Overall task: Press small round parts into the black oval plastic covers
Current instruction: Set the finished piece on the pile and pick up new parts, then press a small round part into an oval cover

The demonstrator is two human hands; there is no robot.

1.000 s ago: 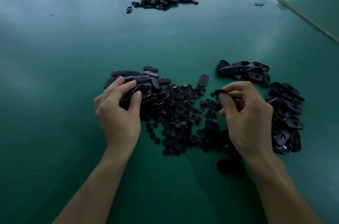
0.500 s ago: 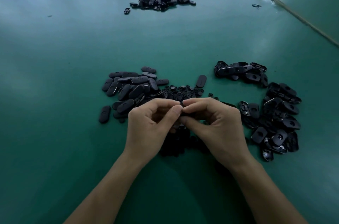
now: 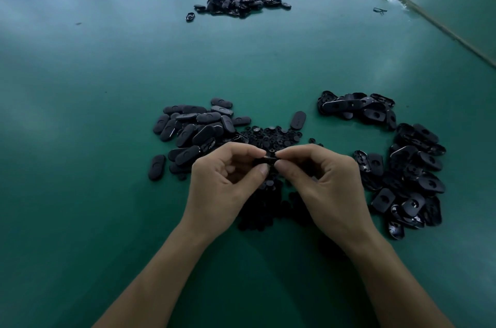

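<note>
Both bare forearms reach in from the near edge of the bench and angle toward each other. The left hand and right hand meet fingertip to fingertip with their fingers curled. Thumb and forefinger of each pinch one small black piece between them.

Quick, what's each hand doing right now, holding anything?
Left hand: closed, pinching a small black part.
Right hand: closed, pinching the same part.
</note>
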